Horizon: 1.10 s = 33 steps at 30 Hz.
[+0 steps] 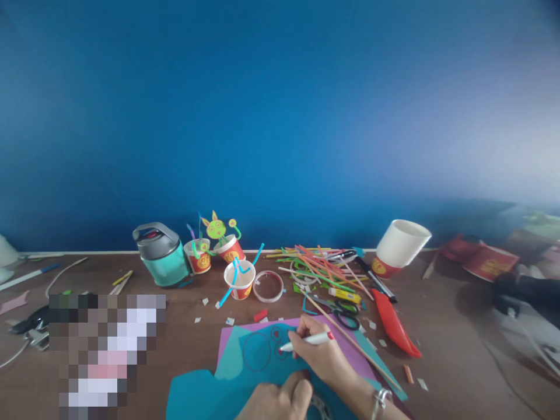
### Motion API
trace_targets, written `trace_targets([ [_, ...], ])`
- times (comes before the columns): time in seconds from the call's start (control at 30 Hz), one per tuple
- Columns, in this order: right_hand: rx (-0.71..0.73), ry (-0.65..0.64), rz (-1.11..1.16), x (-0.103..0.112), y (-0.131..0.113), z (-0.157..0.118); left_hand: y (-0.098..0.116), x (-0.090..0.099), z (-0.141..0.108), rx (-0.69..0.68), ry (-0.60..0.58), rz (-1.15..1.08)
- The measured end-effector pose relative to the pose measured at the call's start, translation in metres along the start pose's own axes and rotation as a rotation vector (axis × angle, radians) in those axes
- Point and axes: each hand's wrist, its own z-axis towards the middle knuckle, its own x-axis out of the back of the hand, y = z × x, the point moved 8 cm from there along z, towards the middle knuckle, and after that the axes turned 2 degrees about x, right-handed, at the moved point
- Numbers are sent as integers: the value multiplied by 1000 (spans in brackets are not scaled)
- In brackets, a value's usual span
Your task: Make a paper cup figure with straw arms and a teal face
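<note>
My right hand (308, 344) grips a white marker (315, 339) with a red end, its tip on a small drawn circle on the blue paper (196, 391). Beside that are a large outlined circle (256, 351) and another small circle (276, 333) with a red mark inside. My left hand (280, 399) presses on the lower part of the sheet with its fingers curled; whether anything is under them is hidden. A tape roll (321, 407) shows between my hands, partly covered. Purple paper (227, 344) and light teal paper (231, 359) lie beneath the blue sheet.
Paper cups, one with blue straws (240, 286), and a teal thermos (166, 262) stand behind. Coloured sticks (319, 265), scissors (345, 318), a glue stick (345, 295), a tape ring (268, 286), a red balloon-like piece (394, 324) and paper scraps lie around. A wooden stick (354, 341) crosses the papers.
</note>
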Motion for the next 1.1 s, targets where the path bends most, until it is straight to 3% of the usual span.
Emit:
trace_targets([
  [0.47, -17, -7, 19, -1, 0, 0, 1, -1, 0, -8, 2, -13],
  [0.8, -95, 118, 374, 21, -15, 4, -4, -8, 4, 21, -74, -112],
  [1.0, -154, -65, 414, -5, -40, 7, -4, -1, 5, -7, 60, -167],
  [1.1, -140, -76, 327, -20, -45, 17, -4, -1, 5, -6, 101, -155],
])
